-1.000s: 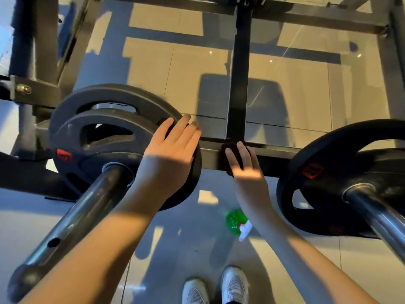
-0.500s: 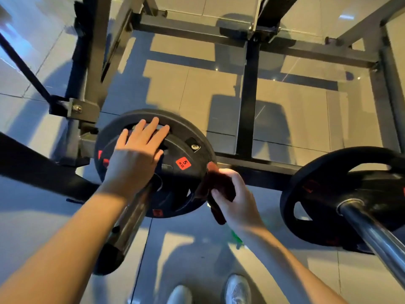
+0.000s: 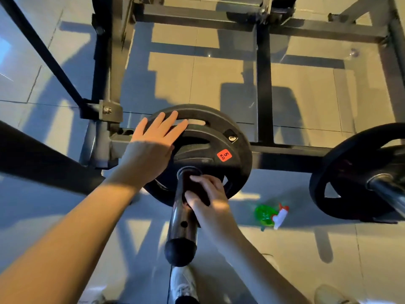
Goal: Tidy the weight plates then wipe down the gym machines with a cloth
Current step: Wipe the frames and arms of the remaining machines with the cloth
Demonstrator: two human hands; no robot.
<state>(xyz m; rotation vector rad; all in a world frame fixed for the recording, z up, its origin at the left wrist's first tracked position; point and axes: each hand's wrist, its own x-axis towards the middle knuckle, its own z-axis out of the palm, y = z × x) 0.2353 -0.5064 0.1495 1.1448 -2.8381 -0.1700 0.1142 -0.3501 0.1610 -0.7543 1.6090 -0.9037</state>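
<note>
Right hand [image 3: 208, 195] grips a dark cloth [image 3: 190, 184] around the steel bar [image 3: 178, 212], just before the 5 kg weight plate [image 3: 210, 148], probably to wipe the bar. Left hand [image 3: 151, 141] lies flat on the plate, fingers straight, likely to steady it. Nearby, a green spray bottle [image 3: 268, 215] lies on the floor [image 3: 306, 249].

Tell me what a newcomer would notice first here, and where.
The black weight plate with its red 5 KG label sits mid-frame on a steel bar, the left hand flat on its upper rim. Below, the right hand grips a dark cloth around the bar. A green spray bottle lies on the floor to its right.
</note>
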